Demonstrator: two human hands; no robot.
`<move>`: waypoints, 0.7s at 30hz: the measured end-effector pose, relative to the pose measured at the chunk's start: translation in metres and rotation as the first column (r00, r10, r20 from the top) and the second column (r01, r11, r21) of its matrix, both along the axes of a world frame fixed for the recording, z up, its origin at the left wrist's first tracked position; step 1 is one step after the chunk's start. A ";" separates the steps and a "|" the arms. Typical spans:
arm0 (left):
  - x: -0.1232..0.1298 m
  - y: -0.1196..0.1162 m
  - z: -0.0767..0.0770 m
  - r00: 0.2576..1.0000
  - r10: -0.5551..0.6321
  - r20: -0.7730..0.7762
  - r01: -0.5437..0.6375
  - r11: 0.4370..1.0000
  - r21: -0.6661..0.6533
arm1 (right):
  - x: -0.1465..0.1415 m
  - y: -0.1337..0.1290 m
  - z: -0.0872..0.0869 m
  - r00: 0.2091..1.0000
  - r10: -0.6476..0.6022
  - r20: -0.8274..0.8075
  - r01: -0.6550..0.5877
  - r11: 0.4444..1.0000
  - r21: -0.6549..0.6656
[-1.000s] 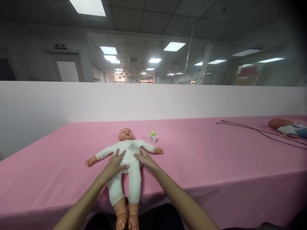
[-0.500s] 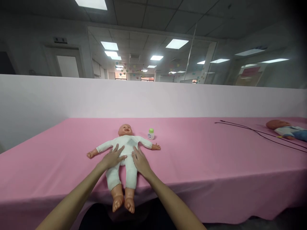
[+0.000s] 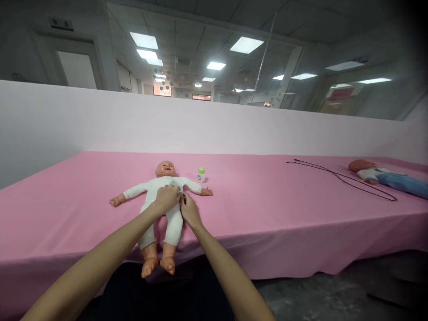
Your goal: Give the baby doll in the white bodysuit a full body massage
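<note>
A baby doll [image 3: 155, 187] in a white cloth suit lies on its back with arms spread, its bare feet toward me. Over its belly rests my left hand [image 3: 168, 197], knuckles up and fingers curled in. My right hand [image 3: 189, 208] is at the doll's side by the waist, thumb and fingers pinched together. The fingertips of both hands meet near the edge of the suit; whatever is between them is hidden. Beyond the doll's outstretched arm stands a small clear bottle [image 3: 201, 177] with a green cap.
A pink cloth [image 3: 254, 200] covers the table and hangs over its front edge. Dark thin cords [image 3: 337, 174] lie to the right, near a second doll [image 3: 401, 179] in blue trousers. Behind the table rises a white partition [image 3: 214, 127] with glass above.
My hands have gone from lying spread on the doll's hips to curled fingers close together at its waist. The view has shifted right and tilted down.
</note>
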State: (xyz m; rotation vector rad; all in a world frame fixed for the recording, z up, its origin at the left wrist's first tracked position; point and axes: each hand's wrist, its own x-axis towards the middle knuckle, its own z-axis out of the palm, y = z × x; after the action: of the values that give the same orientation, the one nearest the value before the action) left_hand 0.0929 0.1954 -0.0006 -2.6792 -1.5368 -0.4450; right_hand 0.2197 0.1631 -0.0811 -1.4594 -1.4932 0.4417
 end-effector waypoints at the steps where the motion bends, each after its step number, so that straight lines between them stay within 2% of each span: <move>1: 0.002 0.005 -0.004 1.000 0.007 0.003 -0.007 1.000 0.009 | 0.000 0.000 0.000 1.000 0.000 0.008 0.000 1.000 0.001; 7: 0.000 0.020 -0.022 0.999 0.036 0.035 -0.039 0.997 0.071 | -0.001 0.008 -0.005 0.999 -0.028 0.044 0.029 1.000 -0.004; 11: -0.001 0.019 -0.012 0.999 0.048 0.017 -0.049 0.996 0.069 | -0.001 0.011 -0.007 1.000 0.006 0.019 -0.005 1.000 -0.005; 13: -0.005 0.026 -0.005 0.994 0.077 0.078 -0.083 0.994 0.076 | -0.001 0.012 -0.008 1.000 0.006 0.003 -0.006 1.000 -0.011; 15: -0.017 0.038 -0.003 0.976 0.112 0.188 -0.129 0.989 0.076 | -0.001 0.014 -0.009 1.000 -0.025 -0.013 0.025 1.000 -0.007; 17: -0.036 0.050 -0.007 0.942 0.155 0.296 -0.182 0.981 0.063 | 0.000 0.017 -0.010 0.999 -0.019 -0.033 0.020 1.000 0.010; 21: -0.076 0.066 -0.036 0.888 0.174 0.425 -0.225 0.972 0.072 | 0.000 0.016 -0.010 0.998 0.018 -0.053 -0.018 1.000 0.013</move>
State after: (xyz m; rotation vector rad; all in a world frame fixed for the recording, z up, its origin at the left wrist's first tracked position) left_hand 0.0165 0.2611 -0.0363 -2.4034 -1.7913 -1.1180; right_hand 0.2199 0.1793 -0.0907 -1.4149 -1.4656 0.4772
